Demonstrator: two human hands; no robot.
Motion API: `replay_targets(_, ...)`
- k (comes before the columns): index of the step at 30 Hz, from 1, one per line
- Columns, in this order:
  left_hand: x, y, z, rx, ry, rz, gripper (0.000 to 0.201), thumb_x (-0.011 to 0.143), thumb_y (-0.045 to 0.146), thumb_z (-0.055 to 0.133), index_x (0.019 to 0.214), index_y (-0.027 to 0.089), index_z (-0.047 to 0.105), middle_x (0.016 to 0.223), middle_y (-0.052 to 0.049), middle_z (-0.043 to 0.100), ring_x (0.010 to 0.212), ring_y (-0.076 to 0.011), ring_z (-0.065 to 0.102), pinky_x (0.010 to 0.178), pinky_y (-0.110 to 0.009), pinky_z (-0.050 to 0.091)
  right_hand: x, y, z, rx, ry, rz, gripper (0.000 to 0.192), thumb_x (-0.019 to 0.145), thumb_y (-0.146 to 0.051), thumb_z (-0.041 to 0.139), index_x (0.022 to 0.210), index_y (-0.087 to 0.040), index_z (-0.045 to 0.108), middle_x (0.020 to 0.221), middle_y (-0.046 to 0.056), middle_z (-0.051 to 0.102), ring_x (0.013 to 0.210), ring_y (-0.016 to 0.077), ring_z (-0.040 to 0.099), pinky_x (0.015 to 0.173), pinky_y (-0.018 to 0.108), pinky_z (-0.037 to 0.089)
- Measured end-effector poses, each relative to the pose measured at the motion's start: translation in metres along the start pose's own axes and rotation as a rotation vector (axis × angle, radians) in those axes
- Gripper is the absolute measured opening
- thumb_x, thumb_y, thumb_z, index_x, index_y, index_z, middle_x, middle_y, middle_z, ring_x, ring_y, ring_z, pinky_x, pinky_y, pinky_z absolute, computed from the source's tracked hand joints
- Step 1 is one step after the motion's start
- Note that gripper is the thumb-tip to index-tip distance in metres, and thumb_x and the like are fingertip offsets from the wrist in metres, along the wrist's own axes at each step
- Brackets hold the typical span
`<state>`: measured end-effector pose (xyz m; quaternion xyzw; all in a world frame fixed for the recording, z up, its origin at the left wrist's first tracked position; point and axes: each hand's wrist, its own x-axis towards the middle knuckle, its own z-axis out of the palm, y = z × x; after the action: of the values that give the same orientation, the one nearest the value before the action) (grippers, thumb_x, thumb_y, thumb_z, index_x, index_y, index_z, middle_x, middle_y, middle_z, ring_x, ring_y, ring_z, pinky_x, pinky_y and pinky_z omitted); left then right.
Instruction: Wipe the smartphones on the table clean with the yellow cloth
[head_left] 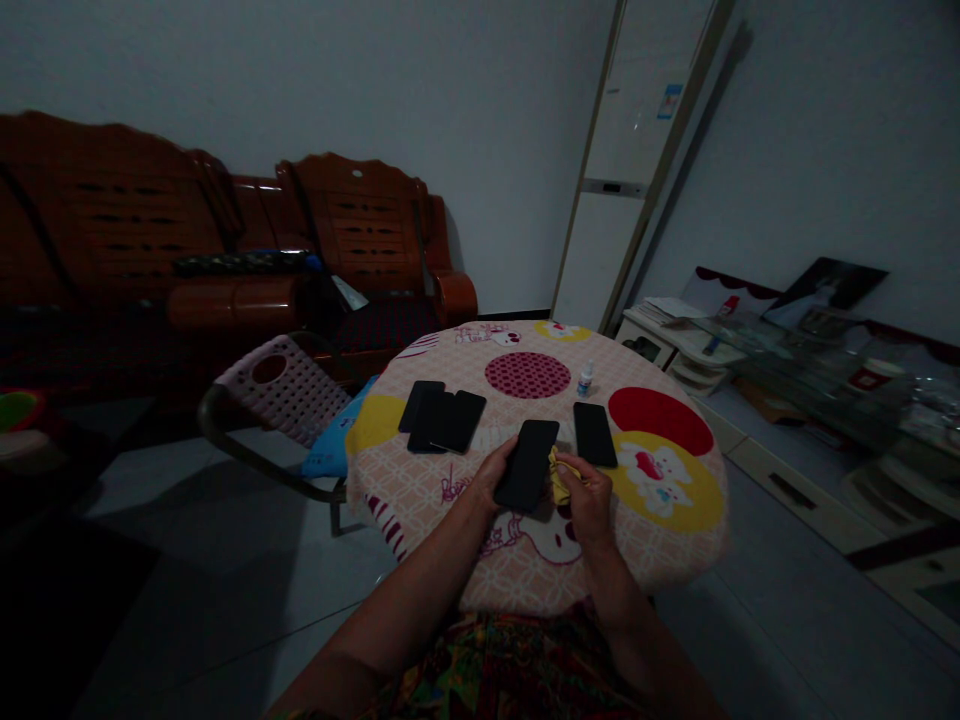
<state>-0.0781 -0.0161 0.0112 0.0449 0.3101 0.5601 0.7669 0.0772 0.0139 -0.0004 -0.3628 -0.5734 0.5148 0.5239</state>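
Observation:
A black smartphone (527, 466) is gripped along its left edge by my left hand (493, 473), tilted above the table with its dark screen toward me. My right hand (589, 494) pinches a crumpled yellow cloth (559, 480) against the phone's right edge. Right of the hands, another black phone (595, 435) lies flat on the tablecloth. Several dark phones (460, 421) overlap in a group to the left. Behind the right-hand phone stands a small white spray bottle (585, 379) with a blue label.
The round table wears a patterned cloth (435, 500). A woven chair (289, 390) holding a blue packet (334, 440) touches its left side. Wooden sofas (360, 235) line the back wall. On the right runs a low cabinet (780, 480) with a cluttered glass top.

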Motion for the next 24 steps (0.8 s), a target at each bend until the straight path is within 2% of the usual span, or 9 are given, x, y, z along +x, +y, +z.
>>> replay_targets(6, -0.001, -0.002, 0.005, 0.017, 0.027, 0.024, 0.046, 0.094, 0.044, 0.042, 0.104, 0.005, 0.062, 0.075, -0.014, 0.071, 0.06, -0.0223, 0.068, 0.063, -0.034, 0.056, 0.003, 0.006, 0.0, -0.028, 0.062, -0.014, 0.029, 0.072, -0.036, 0.067, 0.093, -0.018, 0.076, 0.091, 0.007, 0.075, 0.079, 0.0215, 0.067, 0.067, 0.03, 0.051)
replay_targets(10, 0.0, -0.001, 0.004, 0.017, 0.031, 0.036, 0.043, 0.094, 0.042, 0.043, 0.101, 0.005, 0.063, 0.077, -0.014, 0.072, 0.058, -0.0216, 0.068, 0.061, -0.033, 0.056, 0.003, 0.01, -0.001, 0.017, 0.051, 0.022, 0.031, 0.071, -0.036, 0.068, 0.094, -0.018, 0.075, 0.091, 0.007, 0.075, 0.075, 0.0211, 0.067, 0.064, 0.031, 0.051)
replay_targets(16, 0.001, 0.001, 0.001, 0.003, 0.028, 0.01, 0.046, 0.094, 0.044, 0.04, 0.104, 0.005, 0.064, 0.072, -0.014, 0.071, 0.056, -0.0229, 0.067, 0.058, -0.034, 0.056, 0.0, 0.001, 0.0, 0.038, -0.004, 0.051, 0.026, 0.07, -0.034, 0.067, 0.09, -0.019, 0.076, 0.086, 0.006, 0.075, 0.075, 0.0219, 0.067, 0.065, 0.031, 0.052)
replay_targets(20, 0.003, 0.0, 0.0, 0.004, 0.014, 0.0, 0.048, 0.095, 0.044, 0.039, 0.107, 0.004, 0.062, 0.078, -0.016, 0.072, 0.058, -0.0234, 0.068, 0.059, -0.036, 0.057, 0.001, 0.001, 0.001, 0.018, 0.037, 0.019, 0.028, 0.07, -0.034, 0.068, 0.092, -0.019, 0.076, 0.091, 0.006, 0.075, 0.08, 0.0219, 0.067, 0.068, 0.031, 0.052)
replay_targets(24, 0.005, -0.001, -0.002, -0.005, 0.03, 0.004, 0.045, 0.094, 0.042, 0.041, 0.107, 0.004, 0.062, 0.078, -0.016, 0.072, 0.058, -0.0232, 0.068, 0.059, -0.035, 0.056, 0.002, 0.005, 0.001, 0.036, 0.056, 0.038, 0.031, 0.071, -0.036, 0.068, 0.095, -0.019, 0.075, 0.088, 0.006, 0.075, 0.074, 0.0205, 0.067, 0.064, 0.03, 0.051)
